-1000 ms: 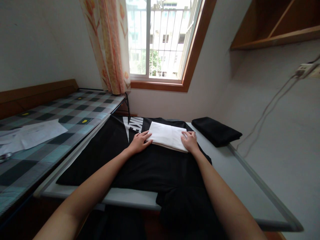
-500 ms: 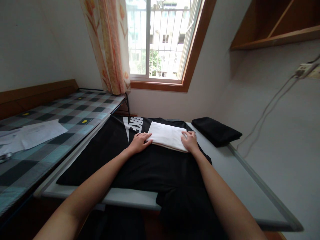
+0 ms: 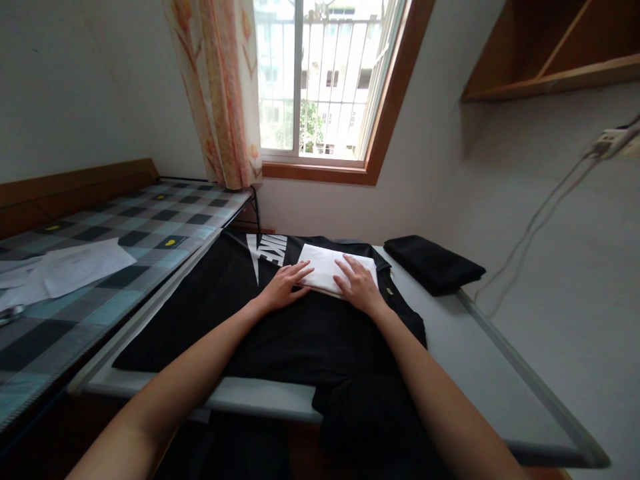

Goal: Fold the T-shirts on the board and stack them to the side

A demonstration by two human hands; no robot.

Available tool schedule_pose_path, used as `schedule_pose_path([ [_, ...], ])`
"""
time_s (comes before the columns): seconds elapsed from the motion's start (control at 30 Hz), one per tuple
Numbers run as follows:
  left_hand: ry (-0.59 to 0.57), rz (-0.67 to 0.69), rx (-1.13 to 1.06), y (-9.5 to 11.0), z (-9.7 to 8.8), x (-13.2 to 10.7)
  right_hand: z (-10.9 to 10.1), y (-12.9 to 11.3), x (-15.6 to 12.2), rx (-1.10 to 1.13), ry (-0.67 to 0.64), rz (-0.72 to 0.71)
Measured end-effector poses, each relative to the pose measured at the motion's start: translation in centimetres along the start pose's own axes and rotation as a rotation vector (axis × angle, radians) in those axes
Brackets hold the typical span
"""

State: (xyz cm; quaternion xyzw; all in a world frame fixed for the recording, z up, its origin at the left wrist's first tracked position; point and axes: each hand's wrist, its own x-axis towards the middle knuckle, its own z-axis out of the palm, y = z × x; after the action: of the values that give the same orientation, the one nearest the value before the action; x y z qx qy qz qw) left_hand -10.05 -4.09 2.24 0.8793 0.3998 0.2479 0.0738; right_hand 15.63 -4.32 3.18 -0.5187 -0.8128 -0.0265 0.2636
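A folded white cloth lies on a black T-shirt with a white logo, which is spread over a grey table. My left hand rests flat at the cloth's left edge, fingers stretched out and touching it. My right hand lies flat on top of the cloth's near right part, fingers spread. Neither hand holds anything.
A folded black garment sits at the table's far right. To the left stands a bed with a checked cover and white papers. A window with a curtain is ahead; a cable hangs on the right wall.
My right hand has moved left from the cloth's right edge onto its top. The cloth now looks narrower. My left hand has stretched its fingers a little further over the cloth's edge.
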Motion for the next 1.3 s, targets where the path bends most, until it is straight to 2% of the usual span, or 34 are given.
schedule_pose_path([
  [0.1, -0.046, -0.039, -0.003, -0.3, 0.5, 0.0, 1.3, -0.4, -0.3, -0.041, -0.169, 0.017],
  [0.2, -0.071, -0.052, -0.007, -0.6, 0.8, 0.0, 1.5, -0.1, -0.4, -0.037, -0.231, 0.043],
  [1.3, -0.074, -0.024, 0.036, -0.8, 1.0, -0.1, 1.1, 0.0, -0.2, -0.04, -0.243, 0.037],
])
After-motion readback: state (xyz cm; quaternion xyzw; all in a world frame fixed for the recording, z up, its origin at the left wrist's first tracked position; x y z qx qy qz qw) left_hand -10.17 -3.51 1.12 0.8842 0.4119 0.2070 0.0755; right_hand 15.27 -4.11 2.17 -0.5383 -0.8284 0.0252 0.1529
